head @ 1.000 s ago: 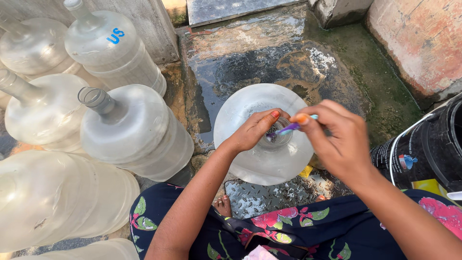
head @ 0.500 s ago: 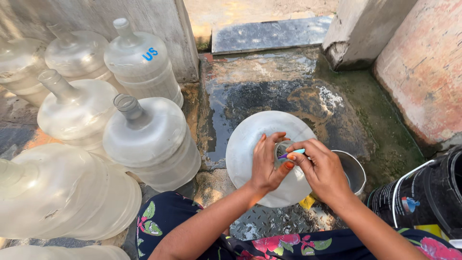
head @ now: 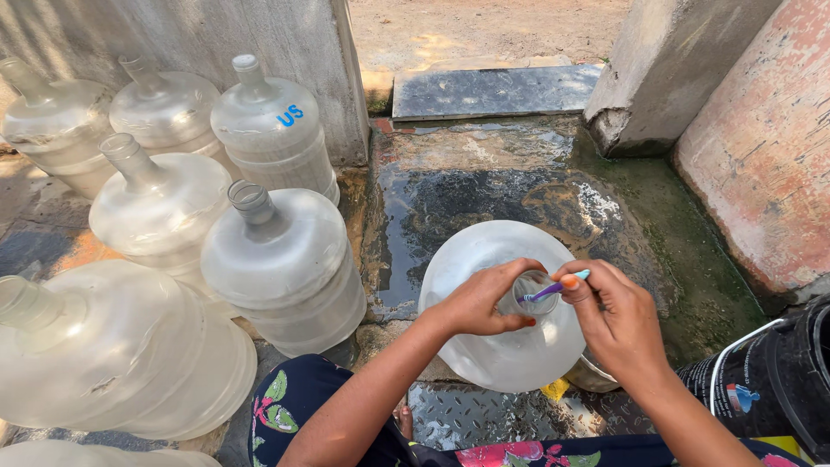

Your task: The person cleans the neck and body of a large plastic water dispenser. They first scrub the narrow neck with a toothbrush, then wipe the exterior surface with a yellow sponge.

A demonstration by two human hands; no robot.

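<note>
Closer now, fingers poke toothbrush into translucent jug.

A wet, dark stone floor slab glistens in bright sunlight. Behind it lies a flat grey stone step and sandy ground. Left of the slab stands a grey rendered wall; right, a weathered pink wall.

Outdoor wash spot: wet stone slab with algae, dirt ground beyond it, empty water jugs stacked left of slab against a wall.
</note>
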